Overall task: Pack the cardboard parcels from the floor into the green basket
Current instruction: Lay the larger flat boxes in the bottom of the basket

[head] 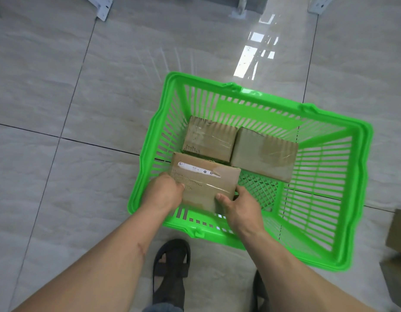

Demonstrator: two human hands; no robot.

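The green basket [343,176] stands on the tiled floor just ahead of me. Two taped cardboard parcels lie side by side on its bottom at the far side, one on the left [208,140] and one on the right [264,154]. A third parcel [206,176] with a white label strip sits inside the near left corner of the basket. My left hand [165,192] grips its left near edge and my right hand [240,208] grips its right near corner. Whether this parcel rests on the bottom or hangs above it, I cannot tell.
Another cardboard parcel [398,230] lies on the floor at the right edge of view, beside the basket. My foot in a dark sandal [171,260] stands just before the basket's near rim. White metal brackets [100,5] are at the far top.
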